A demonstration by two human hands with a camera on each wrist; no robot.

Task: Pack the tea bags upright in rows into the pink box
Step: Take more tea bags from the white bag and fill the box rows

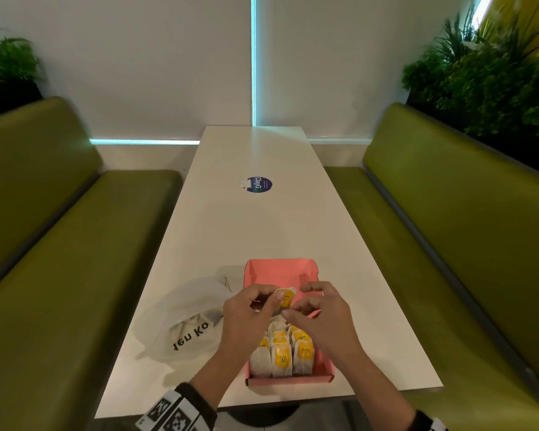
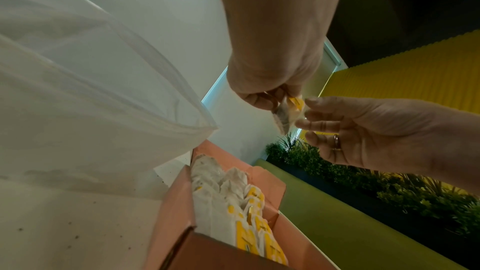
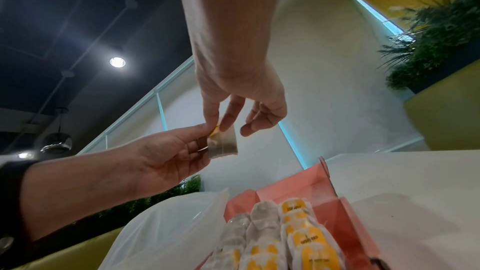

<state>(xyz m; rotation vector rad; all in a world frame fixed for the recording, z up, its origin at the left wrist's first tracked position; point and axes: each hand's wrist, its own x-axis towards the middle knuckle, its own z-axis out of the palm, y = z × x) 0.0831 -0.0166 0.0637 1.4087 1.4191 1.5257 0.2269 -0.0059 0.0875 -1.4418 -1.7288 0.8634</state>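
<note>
A pink box lies open on the white table, near its front edge. Its near half holds rows of upright tea bags with yellow tags, also seen from the wrist views. One more tea bag is held above the box's middle. My left hand pinches it from the left, thumb on the yellow tag. My right hand pinches the same bag between thumb and forefinger. The box's far half shows bare pink floor.
A crumpled clear plastic bag with printed letters lies left of the box, touching it. A round blue sticker sits mid-table. Green benches flank the table, with plants behind them.
</note>
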